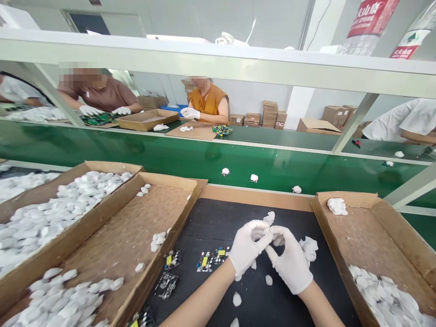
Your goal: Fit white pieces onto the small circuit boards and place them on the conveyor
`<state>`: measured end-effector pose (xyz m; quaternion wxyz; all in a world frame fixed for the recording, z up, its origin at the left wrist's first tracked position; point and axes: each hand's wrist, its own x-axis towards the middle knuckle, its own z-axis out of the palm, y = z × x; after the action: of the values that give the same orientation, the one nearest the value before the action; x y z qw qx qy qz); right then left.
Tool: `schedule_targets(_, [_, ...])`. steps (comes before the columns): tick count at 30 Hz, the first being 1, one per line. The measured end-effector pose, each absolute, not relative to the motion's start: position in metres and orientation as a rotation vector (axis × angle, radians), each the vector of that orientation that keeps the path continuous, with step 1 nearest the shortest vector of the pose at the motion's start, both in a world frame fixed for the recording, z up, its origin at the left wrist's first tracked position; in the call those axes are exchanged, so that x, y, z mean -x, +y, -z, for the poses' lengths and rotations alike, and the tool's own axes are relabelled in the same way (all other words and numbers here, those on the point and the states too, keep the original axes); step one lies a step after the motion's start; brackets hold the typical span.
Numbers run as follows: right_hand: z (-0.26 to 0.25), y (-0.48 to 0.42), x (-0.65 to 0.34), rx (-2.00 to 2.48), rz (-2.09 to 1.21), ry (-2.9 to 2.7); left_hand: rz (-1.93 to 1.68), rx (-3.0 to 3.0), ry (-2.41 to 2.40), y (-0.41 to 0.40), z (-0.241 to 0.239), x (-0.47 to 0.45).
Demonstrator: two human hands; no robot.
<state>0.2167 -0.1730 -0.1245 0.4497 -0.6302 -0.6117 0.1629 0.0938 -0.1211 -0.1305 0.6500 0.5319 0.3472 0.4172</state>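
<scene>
My left hand [247, 247] and my right hand [289, 259], both in white gloves, meet fingertip to fingertip above a black mat [204, 218]. The fingers of each are closed in a pinch. A crumpled white piece [270, 218] sticks up from the left fingertips. Whatever lies between the right fingertips is hidden by the gloves. To the right of my right hand lies a white wad [309, 250]. Small white pads [237, 299] are scattered below the hands. Circuit boards with yellow parts [205, 261] rest left of my left wrist, beside a darker board [166, 285].
Cardboard trays with white pads stand left [139, 218] and right [374, 227]. Beyond the mat runs a green conveyor [190, 154] carrying white-topped pieces [254, 178]. A shelf beam [204, 56] crosses above. Co-workers sit across, one in an orange top [213, 102].
</scene>
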Motion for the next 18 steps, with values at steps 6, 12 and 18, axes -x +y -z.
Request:
schedule_targets(6, [0.124,-0.172,-0.219,1.393,-0.779,-1.272,-1.093,-1.365,0.708,-0.12,0.129,-0.089])
schedule_targets(12, [0.112,-0.169,-0.22,1.16,-1.164,-1.056,-1.19,-1.893,0.559,-0.123,0.124,-0.084])
schedule_targets(18, [0.117,-0.167,-0.234,1.118,-1.164,-0.801,-1.137,-1.802,0.588,-0.125,0.124,-0.084])
